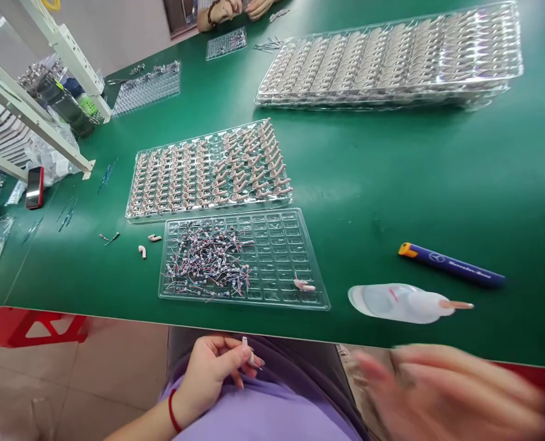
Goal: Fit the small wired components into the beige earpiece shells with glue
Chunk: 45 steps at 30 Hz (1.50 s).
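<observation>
My left hand (219, 364), over my lap at the table edge, pinches a small white earbud piece (245, 343) between thumb and fingers. Fingers cover much of that piece. My right hand (465, 392) is blurred at the lower right, fingers stretched out and thumb apart, with nothing visible between them. Above it on the table lie a white squeeze bottle (392, 303) with a thin tip and a blue lighter (456, 266) with an orange end. A clear tray (281, 245) nearest me holds a heap of small wired components (208, 260) and one pinkish earbud shell (304, 285).
Behind it lies a tray of beige earbud shells (208, 168). Stacked trays (392, 61) stand at the back right. Two loose shells (142, 251) lie left of the near tray. A red phone (34, 188) rests by the rack. Another person's hands (235, 8) show at the far edge.
</observation>
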Motion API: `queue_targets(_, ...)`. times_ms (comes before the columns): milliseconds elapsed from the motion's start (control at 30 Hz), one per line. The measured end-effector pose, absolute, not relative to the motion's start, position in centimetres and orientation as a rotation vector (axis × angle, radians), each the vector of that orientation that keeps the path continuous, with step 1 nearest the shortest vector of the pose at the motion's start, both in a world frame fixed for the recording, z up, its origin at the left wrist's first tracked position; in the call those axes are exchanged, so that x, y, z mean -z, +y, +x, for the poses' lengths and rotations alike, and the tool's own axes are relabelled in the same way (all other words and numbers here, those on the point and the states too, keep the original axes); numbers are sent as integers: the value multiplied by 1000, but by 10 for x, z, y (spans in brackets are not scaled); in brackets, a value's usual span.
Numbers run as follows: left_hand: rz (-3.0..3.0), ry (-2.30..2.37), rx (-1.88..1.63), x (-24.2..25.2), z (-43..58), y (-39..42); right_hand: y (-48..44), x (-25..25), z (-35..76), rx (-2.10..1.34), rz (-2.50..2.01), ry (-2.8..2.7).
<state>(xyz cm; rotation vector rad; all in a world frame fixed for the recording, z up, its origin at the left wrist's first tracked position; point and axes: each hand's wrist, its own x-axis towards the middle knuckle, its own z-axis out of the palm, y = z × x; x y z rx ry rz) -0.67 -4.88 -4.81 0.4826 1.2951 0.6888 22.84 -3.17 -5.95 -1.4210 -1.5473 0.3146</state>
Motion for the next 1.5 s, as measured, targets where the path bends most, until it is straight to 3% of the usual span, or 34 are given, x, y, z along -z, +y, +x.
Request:
queue_targets(133, 466, 1272, -712, 52, -6, -45, -37, 58, 189, -394, -1027, -1923)
queue_targets(1500, 345, 1273, -872, 53, 11, -42, -21, 49, 169, -485, -1036, -2005)
